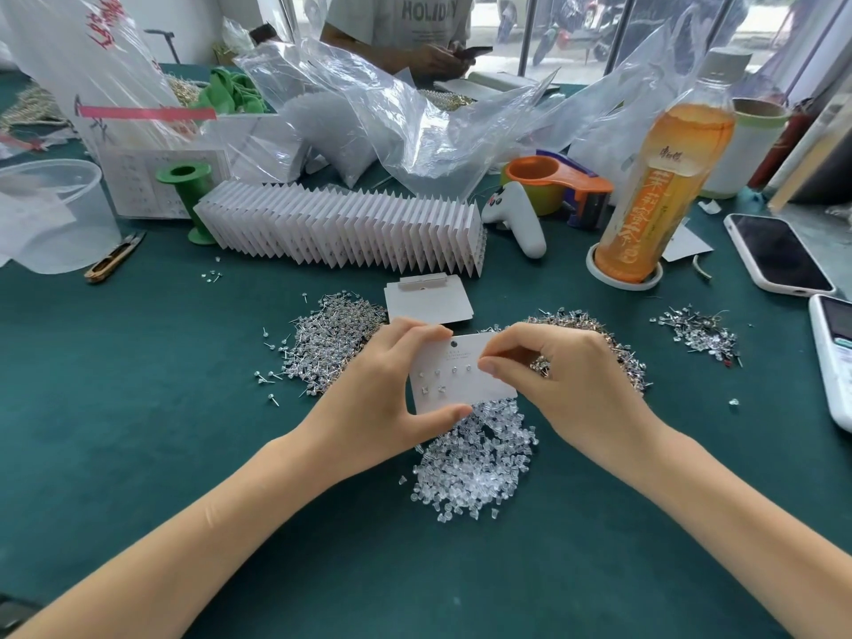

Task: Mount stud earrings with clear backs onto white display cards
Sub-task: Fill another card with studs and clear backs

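A left hand (387,385) grips a partly filled white display card (461,385) while the right hand (553,366) pinches at its edge; a slip could bend the card.
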